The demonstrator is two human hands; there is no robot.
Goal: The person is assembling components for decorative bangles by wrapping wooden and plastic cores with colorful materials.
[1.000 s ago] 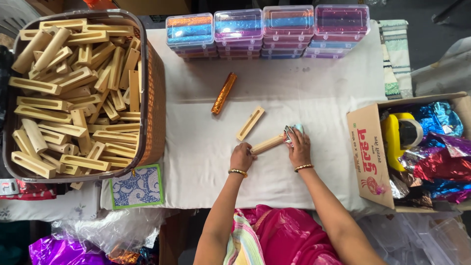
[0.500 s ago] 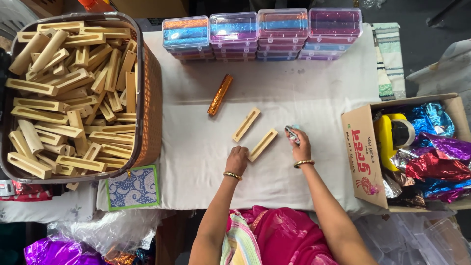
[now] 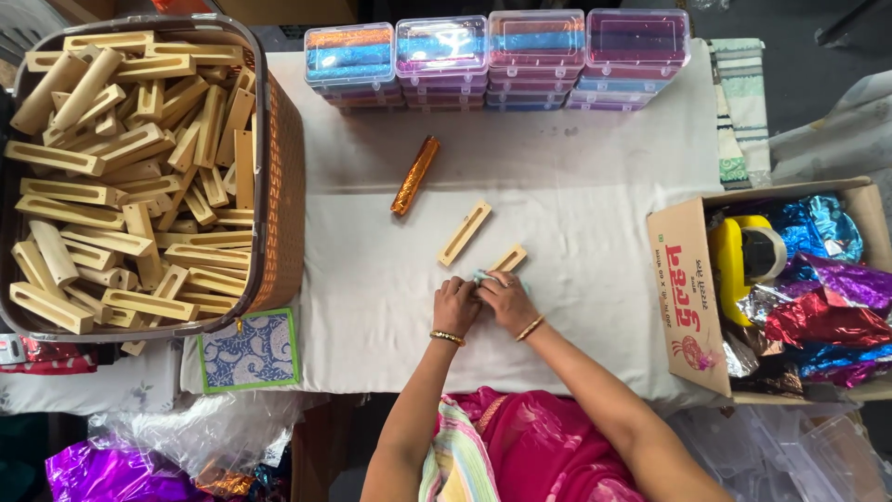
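On our left sits a woven basket heaped with plain wooden blocks, close by for easy reach. Further right, on the white cloth, lies an orange foil-wrapped block, set aside, and nearer us a bare slotted block. Our left hand and right hand meet over a second wooden block, fingers curled closed around its near end and a scrap of pale blue foil, pinning both against the cloth. Stacked clear boxes of coloured foil line the far edge. On the right, a cardboard box holds loose foil and a yellow tape dispenser.
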